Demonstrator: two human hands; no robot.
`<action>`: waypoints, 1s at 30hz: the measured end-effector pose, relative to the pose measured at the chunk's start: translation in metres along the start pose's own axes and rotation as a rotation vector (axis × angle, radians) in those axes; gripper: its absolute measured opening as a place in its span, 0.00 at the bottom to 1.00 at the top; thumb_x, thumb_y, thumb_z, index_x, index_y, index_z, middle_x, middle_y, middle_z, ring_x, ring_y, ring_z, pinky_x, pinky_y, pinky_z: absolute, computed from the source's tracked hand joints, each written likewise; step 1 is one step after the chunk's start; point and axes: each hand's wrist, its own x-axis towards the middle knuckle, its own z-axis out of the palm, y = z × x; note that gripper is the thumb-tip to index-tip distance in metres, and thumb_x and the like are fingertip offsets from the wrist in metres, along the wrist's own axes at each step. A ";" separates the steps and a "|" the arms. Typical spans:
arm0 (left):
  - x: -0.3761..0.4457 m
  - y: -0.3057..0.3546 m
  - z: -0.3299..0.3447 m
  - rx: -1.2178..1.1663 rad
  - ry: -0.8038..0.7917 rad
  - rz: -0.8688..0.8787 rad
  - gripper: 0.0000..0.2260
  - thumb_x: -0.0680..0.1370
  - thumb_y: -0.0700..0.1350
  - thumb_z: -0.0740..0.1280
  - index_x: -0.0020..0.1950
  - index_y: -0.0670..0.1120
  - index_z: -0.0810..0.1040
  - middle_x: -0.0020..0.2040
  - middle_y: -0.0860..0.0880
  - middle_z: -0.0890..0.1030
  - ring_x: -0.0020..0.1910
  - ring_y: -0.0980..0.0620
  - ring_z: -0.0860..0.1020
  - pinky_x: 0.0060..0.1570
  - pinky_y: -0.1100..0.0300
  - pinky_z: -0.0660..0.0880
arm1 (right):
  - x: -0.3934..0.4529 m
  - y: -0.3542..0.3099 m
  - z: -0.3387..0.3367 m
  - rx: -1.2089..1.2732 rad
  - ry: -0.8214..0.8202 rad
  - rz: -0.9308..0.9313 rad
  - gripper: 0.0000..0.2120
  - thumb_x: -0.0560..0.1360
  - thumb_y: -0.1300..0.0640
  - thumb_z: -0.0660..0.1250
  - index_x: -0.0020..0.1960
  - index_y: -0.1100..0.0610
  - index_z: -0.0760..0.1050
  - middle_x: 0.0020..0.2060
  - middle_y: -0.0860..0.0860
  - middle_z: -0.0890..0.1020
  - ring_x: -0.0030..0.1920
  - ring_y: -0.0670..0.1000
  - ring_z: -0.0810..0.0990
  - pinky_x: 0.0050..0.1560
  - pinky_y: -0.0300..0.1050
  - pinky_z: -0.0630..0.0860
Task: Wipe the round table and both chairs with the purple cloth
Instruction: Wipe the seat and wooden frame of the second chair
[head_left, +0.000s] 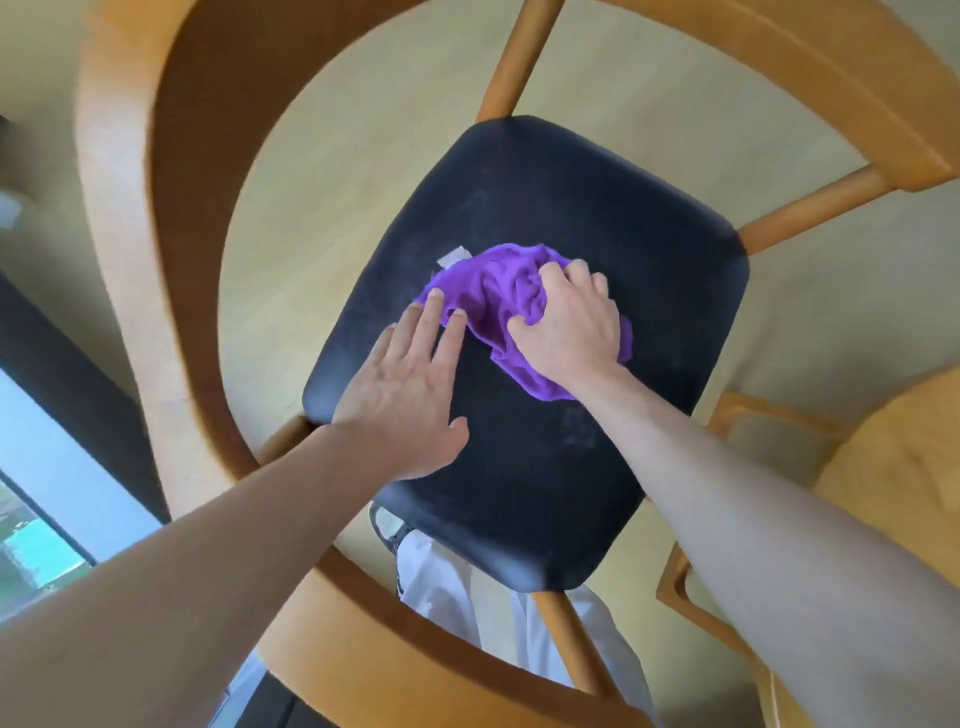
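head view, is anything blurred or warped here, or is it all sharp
Head view: the wooden chair frame is smeared by motion blur and bowed by the wide-angle lens; the black seat, purple cloth and both hands stay fairly sharp; soft daylight, with no hard shadows or glare.

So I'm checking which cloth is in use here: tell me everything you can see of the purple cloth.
The purple cloth is a soft, thin-looking fabric, bunched and wrinkled into a loose heap. It lies near the middle of the chair's black seat. A small pale tag shows at its far edge. The right hand grips it from above; the left hand lies flat on the seat, fingertips touching the cloth's edge.
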 end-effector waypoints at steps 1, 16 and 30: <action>0.008 0.002 0.007 -0.018 -0.023 -0.026 0.47 0.78 0.60 0.65 0.83 0.45 0.37 0.83 0.42 0.37 0.83 0.42 0.42 0.81 0.50 0.47 | -0.018 0.007 0.007 -0.023 -0.014 -0.019 0.20 0.69 0.44 0.69 0.56 0.53 0.72 0.55 0.51 0.74 0.54 0.58 0.73 0.48 0.54 0.73; 0.028 0.018 0.049 0.011 -0.100 -0.221 0.60 0.74 0.65 0.72 0.80 0.36 0.31 0.81 0.38 0.32 0.83 0.40 0.41 0.80 0.51 0.49 | -0.023 0.021 -0.003 -0.037 -0.042 0.116 0.28 0.65 0.51 0.73 0.63 0.50 0.69 0.60 0.53 0.72 0.59 0.60 0.72 0.57 0.57 0.69; 0.026 0.035 0.029 0.032 -0.070 -0.184 0.50 0.76 0.65 0.70 0.83 0.44 0.43 0.83 0.39 0.41 0.81 0.40 0.49 0.74 0.49 0.63 | -0.067 0.057 -0.049 0.306 -0.251 0.234 0.15 0.63 0.50 0.66 0.50 0.46 0.70 0.53 0.47 0.71 0.56 0.57 0.73 0.56 0.57 0.75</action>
